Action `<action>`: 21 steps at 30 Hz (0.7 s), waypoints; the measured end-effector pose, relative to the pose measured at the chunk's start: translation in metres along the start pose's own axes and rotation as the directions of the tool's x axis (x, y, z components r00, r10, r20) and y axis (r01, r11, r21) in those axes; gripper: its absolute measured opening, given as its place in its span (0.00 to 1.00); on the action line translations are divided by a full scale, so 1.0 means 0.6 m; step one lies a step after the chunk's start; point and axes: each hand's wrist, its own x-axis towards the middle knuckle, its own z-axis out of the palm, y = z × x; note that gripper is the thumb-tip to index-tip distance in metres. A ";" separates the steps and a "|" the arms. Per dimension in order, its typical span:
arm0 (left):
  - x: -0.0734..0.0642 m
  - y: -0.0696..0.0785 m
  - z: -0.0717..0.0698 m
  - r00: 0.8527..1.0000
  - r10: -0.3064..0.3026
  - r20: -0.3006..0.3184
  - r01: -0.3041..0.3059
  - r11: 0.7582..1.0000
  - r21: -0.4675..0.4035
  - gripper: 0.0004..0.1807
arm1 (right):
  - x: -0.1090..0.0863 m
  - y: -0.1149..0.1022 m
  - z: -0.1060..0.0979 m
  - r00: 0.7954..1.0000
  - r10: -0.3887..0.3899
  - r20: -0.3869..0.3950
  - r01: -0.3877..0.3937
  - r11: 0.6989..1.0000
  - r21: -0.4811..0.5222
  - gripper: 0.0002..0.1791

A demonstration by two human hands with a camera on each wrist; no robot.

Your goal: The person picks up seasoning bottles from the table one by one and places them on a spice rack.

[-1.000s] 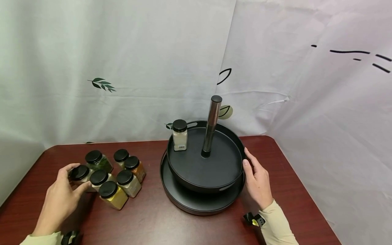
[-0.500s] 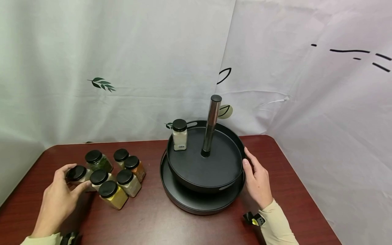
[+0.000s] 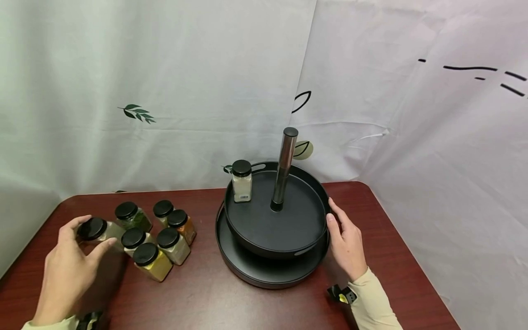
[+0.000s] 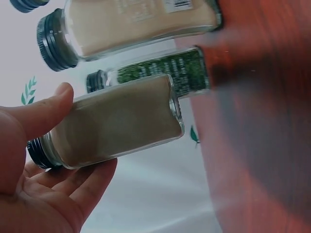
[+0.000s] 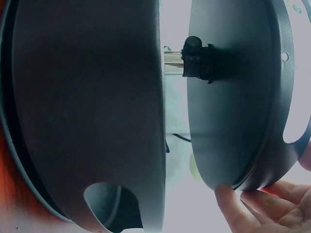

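My left hand [image 3: 68, 270] grips a square glass spice jar [image 4: 116, 126] with a black lid and pale powder. The jar is tilted, its lid leaning toward the palm, and its base shows apart from the table in the left wrist view. Beside it stand a jar of green herbs [image 3: 136, 220] and a jar of pale powder [image 3: 136, 240]. My right hand [image 3: 348, 250] holds the right rim of a two-tier round black tray stand's upper tray [image 3: 288, 231], fingers against its outer wall. One white-powder jar [image 3: 242, 185] stands upright at the upper tray's back left.
Jars of yellow [image 3: 154, 266], orange [image 3: 187, 229] and pale powder [image 3: 177, 252] stand close together, with another jar [image 3: 162, 211] behind. The lower tray [image 3: 268, 277] sits below the upper one. A metal post [image 3: 284, 169] rises from the stand's middle. A white curtain [image 3: 185, 91] hangs behind the table.
My left hand has moved left with the pale jar, drawing it away from the neighbouring jars and tipping it further. The right hand and the tray stand have stayed in place.
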 end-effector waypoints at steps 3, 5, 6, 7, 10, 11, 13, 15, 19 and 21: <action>-0.001 0.009 -0.007 1.000 -0.024 -0.019 0.024 0.999 -0.023 0.45 | 0.000 0.000 0.000 1.000 -0.004 -0.001 0.004 1.000 0.005 0.23; -0.001 0.017 -0.011 0.998 -0.042 -0.037 0.041 0.998 -0.042 0.45 | 0.000 0.000 0.000 1.000 -0.011 -0.003 0.011 1.000 0.008 0.23; -0.002 0.021 -0.014 0.998 -0.049 -0.042 0.047 0.998 -0.050 0.45 | 0.000 0.000 0.000 1.000 -0.013 -0.003 0.013 1.000 0.009 0.23; -0.002 0.025 -0.016 0.997 -0.059 -0.048 0.056 0.997 -0.059 0.45 | 0.000 -0.001 0.000 1.000 -0.015 -0.004 0.015 1.000 0.010 0.23; -0.003 0.039 -0.024 0.992 -0.106 -0.062 0.102 0.993 -0.067 0.45 | 0.000 -0.002 0.000 1.000 -0.024 -0.004 0.025 1.000 0.010 0.22; -0.003 0.043 -0.027 0.991 -0.119 -0.066 0.115 0.991 -0.066 0.46 | 0.000 -0.002 0.000 1.000 -0.026 -0.004 0.026 1.000 0.011 0.22; -0.004 0.051 -0.032 0.988 -0.138 -0.073 0.134 0.989 -0.065 0.46 | -0.001 -0.002 0.000 1.000 -0.026 -0.005 0.026 1.000 0.014 0.22; -0.005 0.060 -0.036 0.987 -0.136 -0.089 0.131 0.990 -0.060 0.46 | -0.001 -0.002 -0.001 1.000 -0.027 -0.005 0.027 0.999 0.018 0.22; -0.007 0.074 -0.042 0.985 -0.089 -0.151 0.083 0.996 -0.043 0.46 | -0.001 -0.001 0.000 1.000 -0.025 -0.005 0.025 1.000 0.020 0.23; -0.007 0.081 -0.045 0.981 -0.073 -0.178 0.067 0.997 -0.044 0.45 | -0.001 -0.001 -0.001 1.000 -0.026 -0.005 0.026 0.999 0.021 0.23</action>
